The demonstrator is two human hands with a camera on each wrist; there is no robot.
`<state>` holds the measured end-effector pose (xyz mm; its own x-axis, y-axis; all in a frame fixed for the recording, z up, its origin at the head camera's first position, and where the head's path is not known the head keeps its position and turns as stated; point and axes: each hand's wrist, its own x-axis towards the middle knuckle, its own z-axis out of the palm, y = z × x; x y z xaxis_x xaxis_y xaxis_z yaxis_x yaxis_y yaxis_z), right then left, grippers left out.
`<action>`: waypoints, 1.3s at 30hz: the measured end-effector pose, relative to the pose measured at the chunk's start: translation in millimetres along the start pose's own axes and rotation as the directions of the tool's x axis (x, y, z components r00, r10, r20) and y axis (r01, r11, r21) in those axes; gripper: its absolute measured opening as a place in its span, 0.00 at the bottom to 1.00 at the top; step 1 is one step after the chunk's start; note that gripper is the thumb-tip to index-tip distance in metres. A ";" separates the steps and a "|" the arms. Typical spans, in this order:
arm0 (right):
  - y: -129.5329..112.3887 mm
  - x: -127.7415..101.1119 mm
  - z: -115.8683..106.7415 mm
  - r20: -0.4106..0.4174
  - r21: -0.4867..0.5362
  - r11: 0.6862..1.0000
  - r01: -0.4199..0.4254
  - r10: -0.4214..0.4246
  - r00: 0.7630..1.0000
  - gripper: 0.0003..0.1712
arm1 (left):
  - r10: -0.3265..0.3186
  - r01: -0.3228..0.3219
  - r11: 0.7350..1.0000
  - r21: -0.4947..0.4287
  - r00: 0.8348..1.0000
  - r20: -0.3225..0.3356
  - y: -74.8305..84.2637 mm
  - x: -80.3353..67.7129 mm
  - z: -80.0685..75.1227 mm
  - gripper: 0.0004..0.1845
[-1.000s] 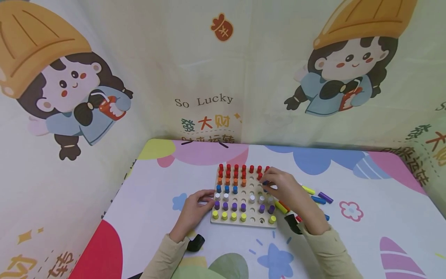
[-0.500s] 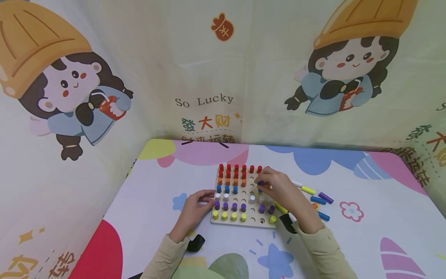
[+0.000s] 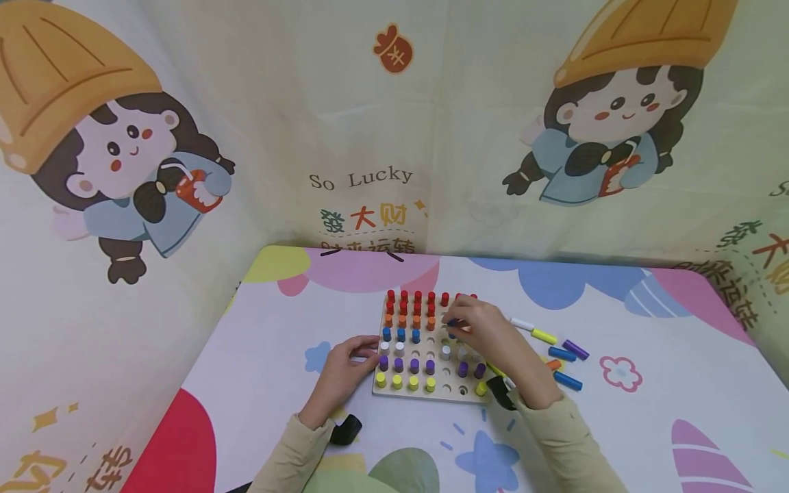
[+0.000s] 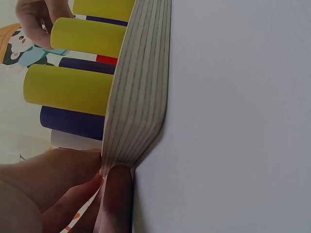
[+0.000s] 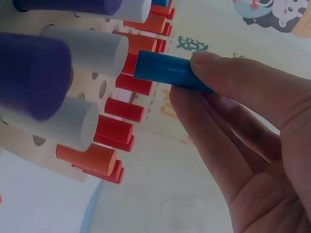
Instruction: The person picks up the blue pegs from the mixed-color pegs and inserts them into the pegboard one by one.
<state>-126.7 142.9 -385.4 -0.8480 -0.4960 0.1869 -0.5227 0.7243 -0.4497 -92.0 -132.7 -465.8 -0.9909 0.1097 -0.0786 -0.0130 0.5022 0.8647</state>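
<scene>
From my head view, my right hand [image 3: 487, 335] covers the holes and pegs on the right part of the peg board [image 3: 425, 396], and the blue peg [image 3: 453, 322] it pinches is too small to make out there. My right wrist view cuts the board off at its left edge; nearby pegs are blurred.

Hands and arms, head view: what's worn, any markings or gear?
Both arms wear long, plain beige sleeves with ribbed-looking cuffs ending at the wrists; no print or logo shows. A black strap-mounted device sits under the left wrist, and a similar black one at the right wrist. The left hand and right hand are bare: no gloves, and no rings visible on the fingers.
</scene>
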 end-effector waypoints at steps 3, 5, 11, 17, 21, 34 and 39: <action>-0.8 1.8 1.3 -0.009 -0.002 1.000 0.024 -0.024 1.000 0.10 | 0.000 0.000 1.000 0.003 1.000 -0.001 -0.4 0.0 0.0 0.18; -2.0 3.1 1.7 -0.001 0.005 1.000 0.025 -0.025 1.000 0.10 | -0.001 0.001 1.000 0.003 1.000 0.000 -0.5 -0.1 0.0 0.18; -6.1 7.5 5.7 0.055 0.022 0.999 -0.035 0.034 0.998 0.10 | 0.003 -0.003 1.000 -0.001 1.000 -0.002 -0.3 -0.7 -0.1 0.18; -8.4 9.3 8.8 0.049 0.006 1.000 -0.022 0.022 0.999 0.09 | 0.008 -0.008 1.000 -0.014 1.000 -0.004 -0.9 -1.2 0.5 0.18; -9.4 10.7 10.5 0.060 0.004 1.000 -0.031 0.031 0.998 0.10 | 0.006 -0.006 1.000 -0.014 1.000 -0.004 -1.3 -0.9 1.0 0.18; -12.3 14.8 12.7 0.077 0.003 0.999 -0.038 0.038 0.996 0.09 | -0.003 0.003 1.000 -0.015 1.000 -0.002 -0.6 -0.1 1.4 0.18; -11.5 16.0 15.7 0.077 0.006 0.999 -0.032 0.031 0.997 0.08 | -0.001 0.001 1.000 -0.009 1.000 -0.004 -0.3 -0.6 1.6 0.18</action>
<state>-133.0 119.1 -390.9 -0.8547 -0.5085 0.1045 -0.4947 0.7368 -0.4609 -91.2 -131.5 -466.8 -0.9914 0.1054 -0.0773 -0.0152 0.4945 0.8691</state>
